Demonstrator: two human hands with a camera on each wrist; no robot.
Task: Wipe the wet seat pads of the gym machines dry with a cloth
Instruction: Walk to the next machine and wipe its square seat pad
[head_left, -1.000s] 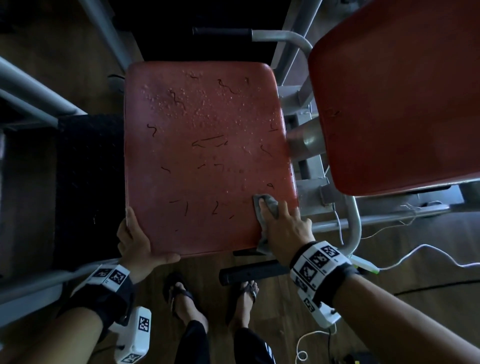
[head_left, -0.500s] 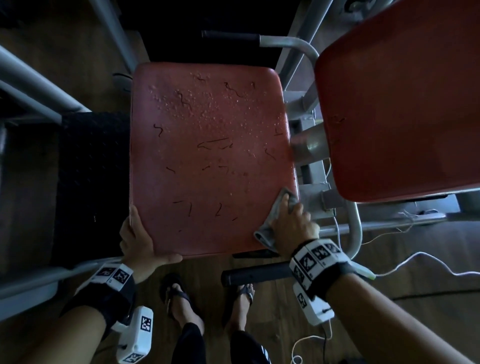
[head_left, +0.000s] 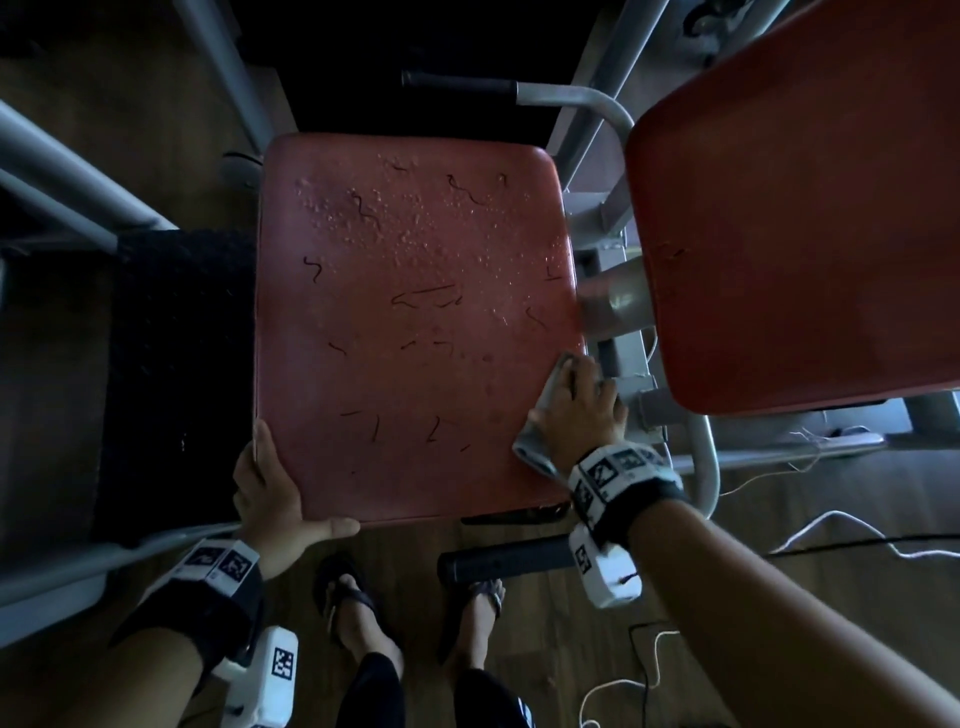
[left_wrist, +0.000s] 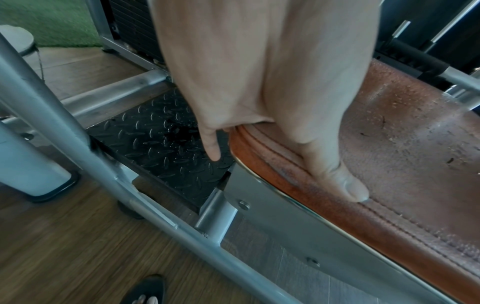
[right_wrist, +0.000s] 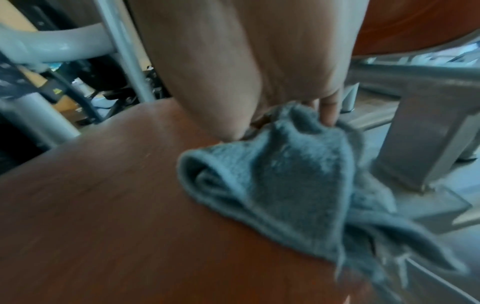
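Droplets bead the far half of a red seat pad; right hand presses a grey cloth flat at its right edge, w/ left hand clasping the near-left corner.

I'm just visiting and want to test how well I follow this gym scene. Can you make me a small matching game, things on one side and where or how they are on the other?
Things:
1. cloth
2. left hand
3. water droplets
4. second red pad

Places or states:
A. scattered over the far part of the seat pad
B. grips the seat pad's near left corner
C. under the right hand at the seat pad's right edge
D. off to the right of the seat pad, above the metal frame

Pairs: 1-C, 2-B, 3-A, 4-D
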